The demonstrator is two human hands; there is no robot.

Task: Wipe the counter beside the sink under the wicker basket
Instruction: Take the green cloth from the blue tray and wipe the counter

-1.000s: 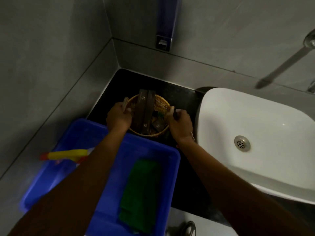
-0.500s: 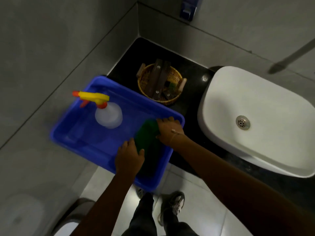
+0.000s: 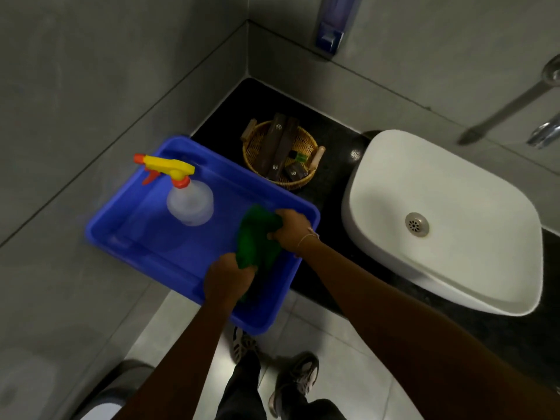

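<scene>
A round wicker basket [image 3: 254, 147] with brown packets and a small green bottle stands on the black counter [image 3: 333, 140], left of the white sink [image 3: 448, 189]. In front of it a blue plastic tub [image 3: 136, 237] overhangs the counter edge. A green cloth [image 3: 257, 237] is lifted partly out of the tub. My right hand [image 3: 292, 230] grips its upper end. My left hand [image 3: 227, 278] grips its lower end. Both hands are well short of the basket.
A clear spray bottle [image 3: 189, 201] with a yellow and orange trigger stands in the tub. Grey walls meet in a corner behind the counter, with a soap dispenser [image 3: 328, 37] mounted above. A tap [image 3: 545, 134] sticks out at right. My shoes [image 3: 297, 377] show on the tiled floor.
A second ago both hands held the basket handles. They let go, drew back to the tub, and now grip and lift the green cloth. The camera pulled back and tilted down.
</scene>
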